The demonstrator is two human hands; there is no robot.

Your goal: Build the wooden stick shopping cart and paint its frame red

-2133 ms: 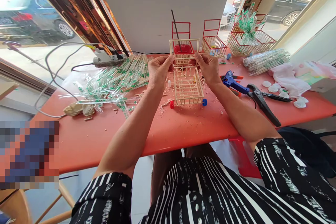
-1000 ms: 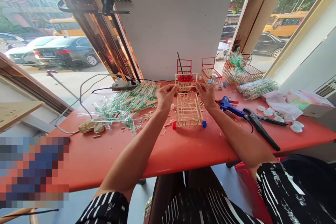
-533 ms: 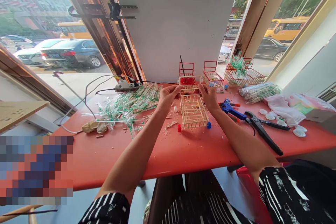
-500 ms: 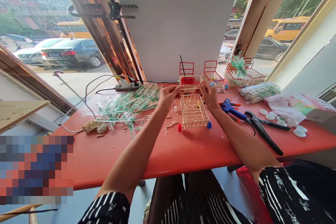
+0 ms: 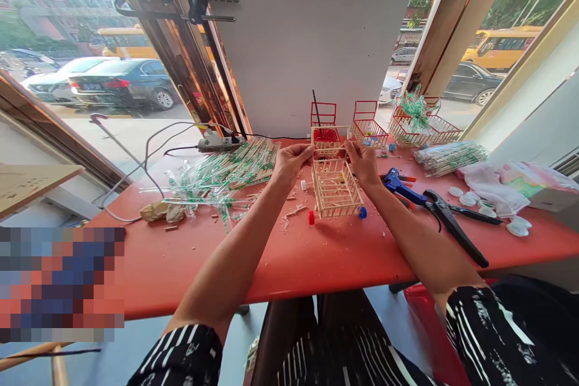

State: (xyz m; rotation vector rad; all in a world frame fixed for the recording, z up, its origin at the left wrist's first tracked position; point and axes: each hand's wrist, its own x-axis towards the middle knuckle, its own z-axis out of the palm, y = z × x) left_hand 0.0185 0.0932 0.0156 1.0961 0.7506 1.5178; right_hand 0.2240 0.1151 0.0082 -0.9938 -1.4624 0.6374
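A miniature shopping cart (image 5: 337, 189) built of thin bare wooden sticks stands on the red table, its basket toward me. One red wheel (image 5: 311, 218) and one blue wheel (image 5: 362, 212) show at its near corners. My left hand (image 5: 292, 163) pinches the left side of its upright handle frame with thumb and forefinger. On the right side, my right hand (image 5: 360, 161) grips the same frame in a matching pinch. A thin crossbar runs between the two sets of fingertips; whether it is fixed to the frame, I cannot tell.
Wrapped chopsticks (image 5: 244, 163) lie piled to the left near a power strip (image 5: 219, 143). To the right are a blue glue gun (image 5: 402, 187), a black-handled cutter (image 5: 455, 229) and white discs (image 5: 518, 227). Red-trimmed carts (image 5: 368, 126) line the back of the red table (image 5: 289, 265).
The camera view has shifted slightly. Both hands keep their pinch on the cart's handle frame, and the cart stays in place.
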